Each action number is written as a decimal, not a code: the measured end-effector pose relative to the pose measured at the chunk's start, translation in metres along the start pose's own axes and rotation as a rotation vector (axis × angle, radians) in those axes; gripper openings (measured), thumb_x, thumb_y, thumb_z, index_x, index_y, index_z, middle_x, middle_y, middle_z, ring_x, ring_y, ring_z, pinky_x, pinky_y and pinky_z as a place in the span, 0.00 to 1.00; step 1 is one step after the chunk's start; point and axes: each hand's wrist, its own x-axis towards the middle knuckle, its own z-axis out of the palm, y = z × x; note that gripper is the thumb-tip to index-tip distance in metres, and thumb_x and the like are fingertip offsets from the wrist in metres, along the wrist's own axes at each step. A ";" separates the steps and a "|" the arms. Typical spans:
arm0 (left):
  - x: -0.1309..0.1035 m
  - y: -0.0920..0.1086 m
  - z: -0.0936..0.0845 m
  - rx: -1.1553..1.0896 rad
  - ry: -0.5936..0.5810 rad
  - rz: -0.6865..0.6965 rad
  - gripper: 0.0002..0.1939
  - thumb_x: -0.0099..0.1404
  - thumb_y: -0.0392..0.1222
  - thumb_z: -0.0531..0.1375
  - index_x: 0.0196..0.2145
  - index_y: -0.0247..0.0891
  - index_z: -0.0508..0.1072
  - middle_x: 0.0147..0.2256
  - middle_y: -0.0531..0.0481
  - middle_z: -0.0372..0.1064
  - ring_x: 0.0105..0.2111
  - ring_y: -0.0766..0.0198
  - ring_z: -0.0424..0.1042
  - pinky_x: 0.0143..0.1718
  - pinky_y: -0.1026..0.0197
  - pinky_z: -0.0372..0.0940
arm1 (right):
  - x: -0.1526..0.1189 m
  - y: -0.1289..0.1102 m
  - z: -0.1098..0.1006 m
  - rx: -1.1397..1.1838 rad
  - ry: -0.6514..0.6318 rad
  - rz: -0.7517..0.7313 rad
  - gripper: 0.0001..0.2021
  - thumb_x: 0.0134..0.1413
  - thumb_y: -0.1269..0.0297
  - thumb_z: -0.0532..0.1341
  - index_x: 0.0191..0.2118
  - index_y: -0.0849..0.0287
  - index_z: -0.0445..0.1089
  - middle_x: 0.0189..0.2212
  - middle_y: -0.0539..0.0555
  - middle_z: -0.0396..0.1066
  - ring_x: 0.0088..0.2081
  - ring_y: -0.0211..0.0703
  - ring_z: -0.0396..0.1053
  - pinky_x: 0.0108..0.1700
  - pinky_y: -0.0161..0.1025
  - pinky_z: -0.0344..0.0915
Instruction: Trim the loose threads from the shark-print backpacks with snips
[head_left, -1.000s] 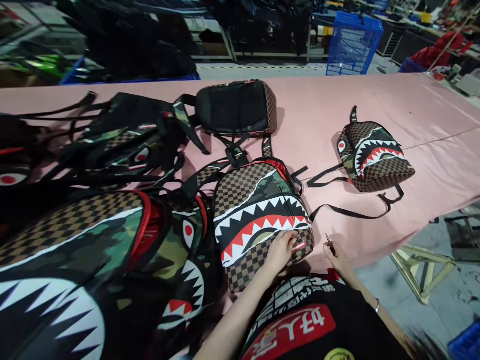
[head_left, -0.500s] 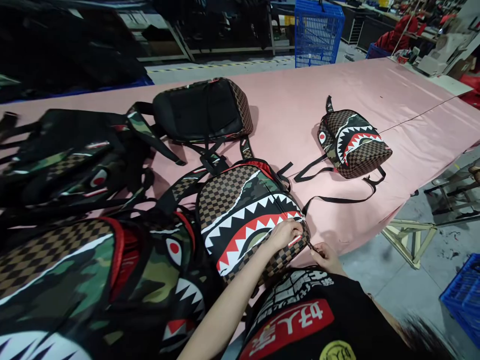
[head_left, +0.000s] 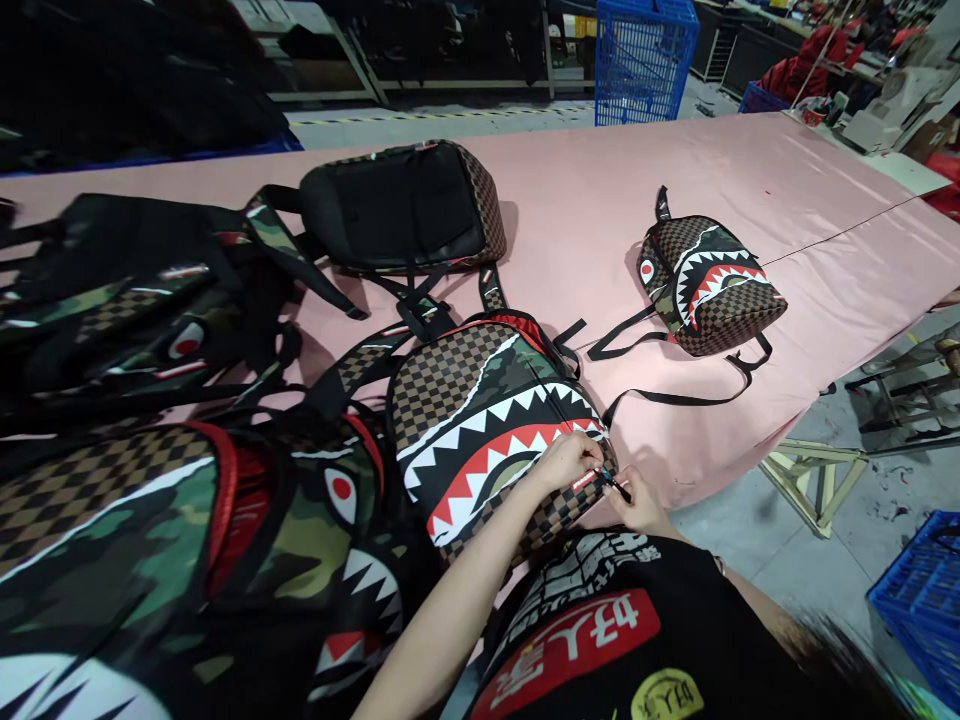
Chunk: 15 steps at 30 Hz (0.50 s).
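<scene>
Backpack, checked, shark-printed: face up on pink-covered bench, before the person; long axis running away from the body, red-lined top end farthest. Slender dark tool: gripped in right hand, tip angled leftward and away. Left hand: fingertips closed at backpack's near-right corner; anything pinched, too small to tell.

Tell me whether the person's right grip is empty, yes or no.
No, the right grip holds a slim dark tool at the corner of the backpack under the left grip.
</scene>
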 end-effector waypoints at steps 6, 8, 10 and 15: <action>0.001 0.002 0.003 -0.163 0.102 -0.041 0.03 0.49 0.35 0.60 0.20 0.38 0.74 0.24 0.52 0.70 0.26 0.65 0.67 0.31 0.64 0.60 | 0.007 0.015 0.001 0.028 -0.025 -0.080 0.10 0.53 0.56 0.53 0.34 0.57 0.59 0.22 0.47 0.62 0.23 0.38 0.61 0.26 0.34 0.55; 0.002 0.001 0.004 -0.248 0.186 -0.074 0.05 0.51 0.39 0.59 0.22 0.37 0.73 0.24 0.51 0.71 0.27 0.64 0.68 0.30 0.64 0.62 | 0.008 0.020 0.001 0.064 -0.035 -0.082 0.10 0.53 0.56 0.53 0.33 0.57 0.59 0.23 0.47 0.63 0.23 0.38 0.61 0.27 0.34 0.56; 0.000 -0.002 0.001 -0.333 0.314 -0.120 0.09 0.54 0.43 0.57 0.25 0.36 0.73 0.24 0.51 0.70 0.26 0.65 0.68 0.29 0.64 0.63 | 0.009 0.024 -0.002 0.126 -0.039 -0.074 0.10 0.53 0.55 0.54 0.32 0.57 0.60 0.23 0.48 0.62 0.24 0.38 0.61 0.28 0.35 0.57; -0.027 -0.017 -0.017 -0.441 0.679 -0.260 0.17 0.58 0.52 0.53 0.29 0.34 0.71 0.22 0.51 0.66 0.23 0.66 0.66 0.28 0.63 0.64 | 0.014 0.024 -0.023 0.321 -0.093 -0.050 0.12 0.53 0.53 0.56 0.34 0.58 0.60 0.26 0.49 0.64 0.28 0.39 0.63 0.31 0.36 0.59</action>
